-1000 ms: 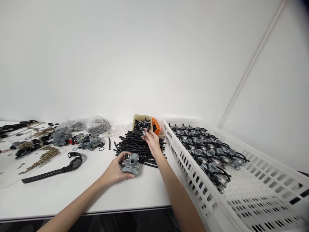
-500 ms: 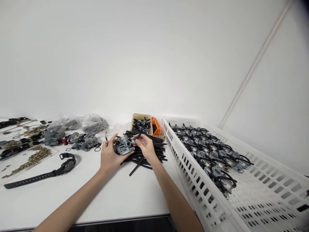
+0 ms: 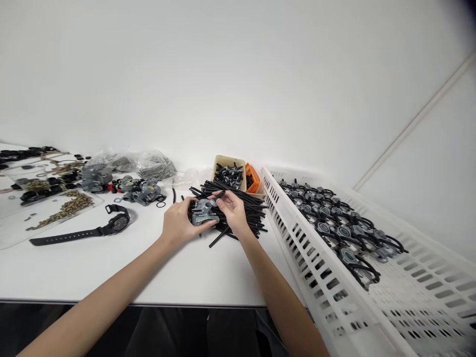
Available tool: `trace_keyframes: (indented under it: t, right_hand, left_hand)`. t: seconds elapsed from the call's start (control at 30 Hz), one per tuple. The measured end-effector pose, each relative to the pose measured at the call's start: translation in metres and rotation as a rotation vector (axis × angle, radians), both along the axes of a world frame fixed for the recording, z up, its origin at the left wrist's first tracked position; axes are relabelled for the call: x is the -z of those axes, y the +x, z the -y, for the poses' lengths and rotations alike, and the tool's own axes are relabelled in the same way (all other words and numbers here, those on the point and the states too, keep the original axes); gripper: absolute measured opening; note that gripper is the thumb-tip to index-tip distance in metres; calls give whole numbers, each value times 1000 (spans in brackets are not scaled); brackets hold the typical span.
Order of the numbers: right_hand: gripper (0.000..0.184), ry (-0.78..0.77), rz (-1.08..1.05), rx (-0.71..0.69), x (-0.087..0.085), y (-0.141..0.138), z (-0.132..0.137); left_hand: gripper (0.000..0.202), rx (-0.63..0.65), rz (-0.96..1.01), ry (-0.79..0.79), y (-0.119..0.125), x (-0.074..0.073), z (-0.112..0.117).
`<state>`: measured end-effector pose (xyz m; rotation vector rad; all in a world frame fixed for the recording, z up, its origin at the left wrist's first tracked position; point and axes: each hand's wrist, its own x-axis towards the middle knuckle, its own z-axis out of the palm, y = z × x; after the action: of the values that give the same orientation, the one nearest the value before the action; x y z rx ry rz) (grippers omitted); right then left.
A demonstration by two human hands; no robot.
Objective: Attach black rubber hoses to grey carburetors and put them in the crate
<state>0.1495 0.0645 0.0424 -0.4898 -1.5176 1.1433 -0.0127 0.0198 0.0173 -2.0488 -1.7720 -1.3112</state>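
A grey metal carburetor (image 3: 203, 212) is gripped in my left hand (image 3: 179, 219), fingers behind it and thumb along its near side. My right hand (image 3: 233, 211) pinches a small black-and-grey fitting (image 3: 220, 195) against the carburetor's upper right side. Whether the fitting is seated or only touching, I cannot tell. Beneath and behind both hands lies a pile of black rubber hoses (image 3: 253, 213).
On the right stands a white perforated crate (image 3: 293, 238) with rows of carburetors fitted with black hoses. Behind the hoses are a cream bin (image 3: 216, 161) of small fittings and an orange basket (image 3: 253, 179). Leftward lie a wristwatch (image 3: 119, 224), loose carburetors (image 3: 141, 191) and brass pieces (image 3: 70, 208).
The camera view has shifted, so the table sits higher and further right in the picture. My right hand has brought the small fitting in against the carburetor, which is turned slightly.
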Motion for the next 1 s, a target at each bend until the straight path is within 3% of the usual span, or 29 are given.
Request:
trace_keyframes:
  t: [0.3, 0.6, 1.0]
  right_hand:
    - [34, -42, 53, -135, 0, 1, 1]
    - [32, -23, 70, -117, -2, 2, 5]
    - [33, -35, 67, -76, 7, 1, -2]
  left_hand:
    - [65, 87, -4, -129, 3, 0, 5]
    - [65, 99, 4, -140, 2, 2, 3]
    - [65, 83, -5, -145, 2, 2, 4]
